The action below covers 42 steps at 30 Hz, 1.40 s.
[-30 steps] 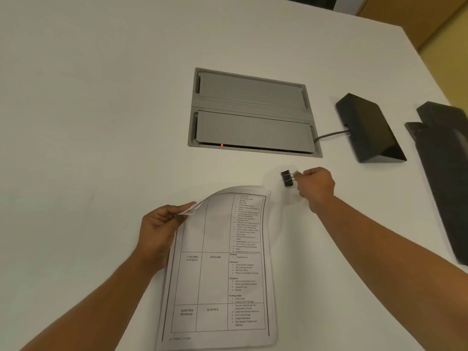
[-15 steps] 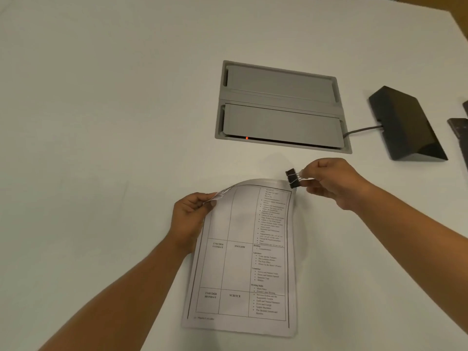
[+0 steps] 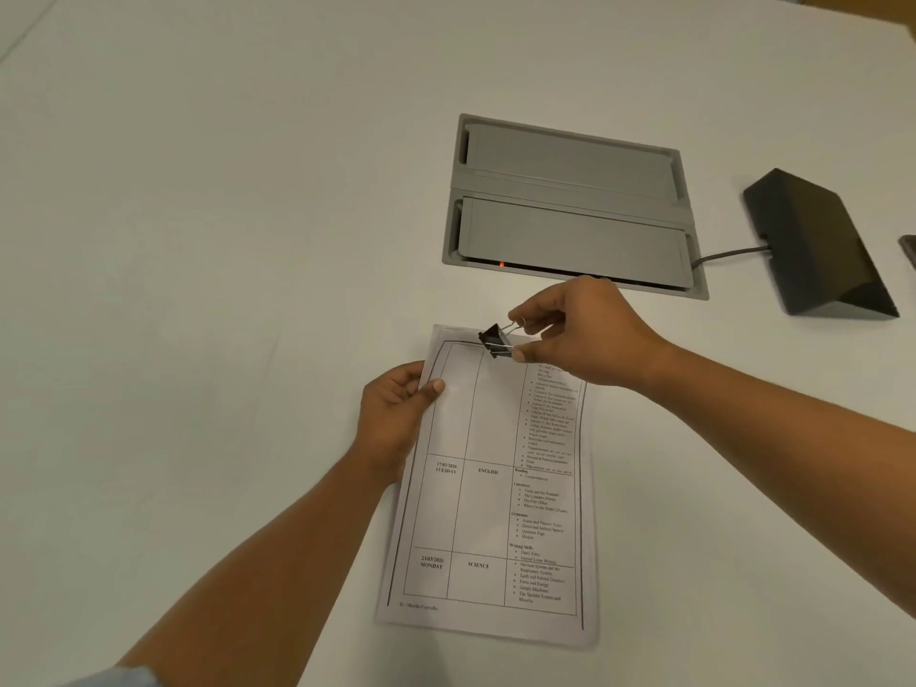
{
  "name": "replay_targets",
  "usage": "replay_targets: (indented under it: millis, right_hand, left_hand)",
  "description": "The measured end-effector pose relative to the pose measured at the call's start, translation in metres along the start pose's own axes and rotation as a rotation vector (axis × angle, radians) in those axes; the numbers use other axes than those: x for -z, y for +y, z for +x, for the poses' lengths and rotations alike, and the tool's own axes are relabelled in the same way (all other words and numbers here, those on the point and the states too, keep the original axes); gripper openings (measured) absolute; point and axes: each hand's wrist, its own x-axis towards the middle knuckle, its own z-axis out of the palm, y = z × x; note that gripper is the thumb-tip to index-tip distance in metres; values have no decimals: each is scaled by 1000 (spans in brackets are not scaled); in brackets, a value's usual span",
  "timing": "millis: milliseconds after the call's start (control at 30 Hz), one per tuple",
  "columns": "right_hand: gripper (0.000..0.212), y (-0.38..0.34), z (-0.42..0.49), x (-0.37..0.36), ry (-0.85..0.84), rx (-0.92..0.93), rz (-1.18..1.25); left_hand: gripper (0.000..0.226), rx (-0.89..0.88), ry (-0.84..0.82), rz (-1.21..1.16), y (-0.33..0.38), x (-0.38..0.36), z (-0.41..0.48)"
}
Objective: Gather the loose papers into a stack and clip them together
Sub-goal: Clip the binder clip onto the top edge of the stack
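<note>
free: white table (image 3: 208, 250) left | blocked: grey hatch (image 3: 570, 205), black wedge (image 3: 818, 245) beyond papers (image 3: 490, 513)

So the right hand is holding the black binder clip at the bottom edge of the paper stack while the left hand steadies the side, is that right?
Not quite. In the head view the right hand holds the black binder clip at the top edge of the paper stack, the edge farthest from the person, not the bottom. The left hand does steady the stack's left side.

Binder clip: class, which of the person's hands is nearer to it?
Right. The right hand pinches the binder clip at the papers' top edge; the left hand holds their left edge, lower down.
</note>
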Motion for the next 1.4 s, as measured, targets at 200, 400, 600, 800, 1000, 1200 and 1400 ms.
replay_targets:
  millis: [200,400,600,800,1000,1200,1400]
  right_hand:
    - [35,-7,11,2,14,101,-210]
    - [16,-19,27,5,-38,183,-453]
    - [12,-32,40,-2,-120,236,-631]
    - [18,-35,45,-8,-192,303,-746]
    - [16,-37,49,-4,-209,301,-723]
    - [17,-35,47,-1,-218,300,-724]
    - [20,-35,50,-6,-209,311,-702]
  left_hand:
    - [19,-30,2,8,1,-2,-2]
    - [17,-49,-14,-20,-1,-1,0]
    - [20,-58,-22,-26,0,-2,-1]
    - [19,-69,-32,-40,1,-2,-1]
    - [21,-68,-38,-51,1,-2,-1]
    - [18,-66,-38,-37,1,-2,-1]
    - [17,-60,-33,-21,0,-1,-1]
